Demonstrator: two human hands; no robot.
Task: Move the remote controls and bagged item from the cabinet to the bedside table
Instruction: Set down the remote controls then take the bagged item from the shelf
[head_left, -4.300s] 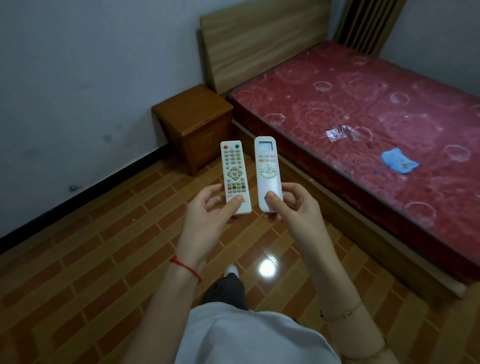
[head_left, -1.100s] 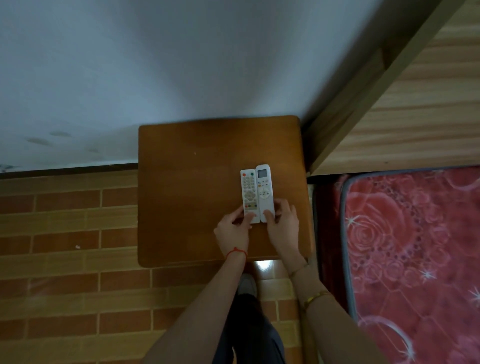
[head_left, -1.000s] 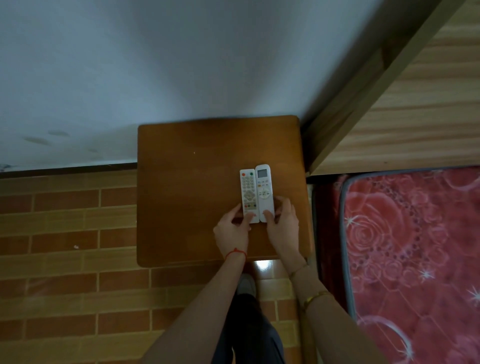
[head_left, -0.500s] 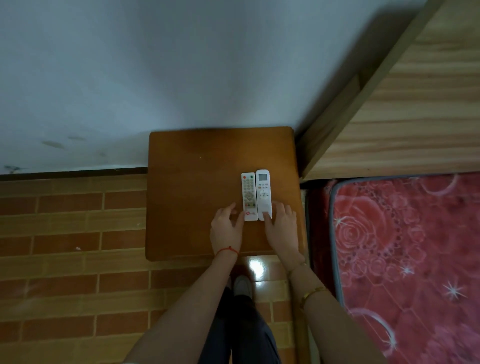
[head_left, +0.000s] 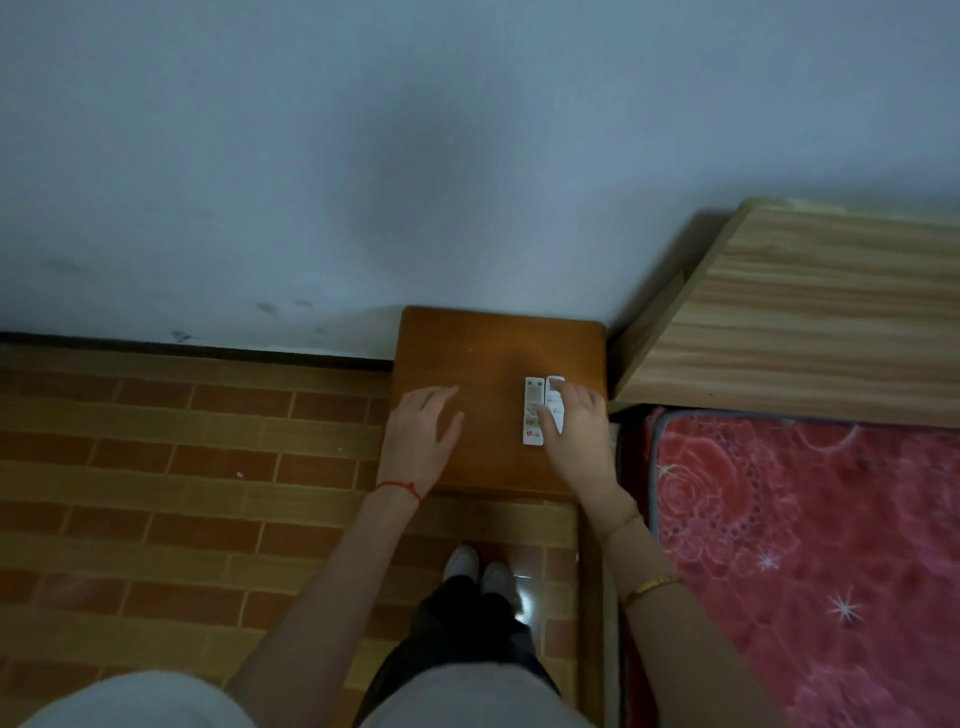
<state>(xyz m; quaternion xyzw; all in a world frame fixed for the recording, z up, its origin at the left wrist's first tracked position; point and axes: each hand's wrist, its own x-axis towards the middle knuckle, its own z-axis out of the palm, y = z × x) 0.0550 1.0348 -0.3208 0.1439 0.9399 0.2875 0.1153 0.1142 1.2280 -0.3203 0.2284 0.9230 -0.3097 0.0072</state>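
Observation:
Two white remote controls lie side by side on the right part of the brown bedside table. The TV remote with coloured buttons is on the left and the air-conditioner remote on the right. My right hand lies flat over the air-conditioner remote with fingers spread, hiding most of it, and its thumb touches the TV remote. My left hand is open, palm down, over the table's left part, apart from both remotes. No bagged item is in view.
A red patterned mattress and a light wooden headboard border the table on the right. A grey wall stands behind it. Brick-pattern floor stretches to the left. My feet are just before the table.
My left hand let go of the TV remote and moved left. My right hand slid forward over the air-conditioner remote. The view pulled back from the table.

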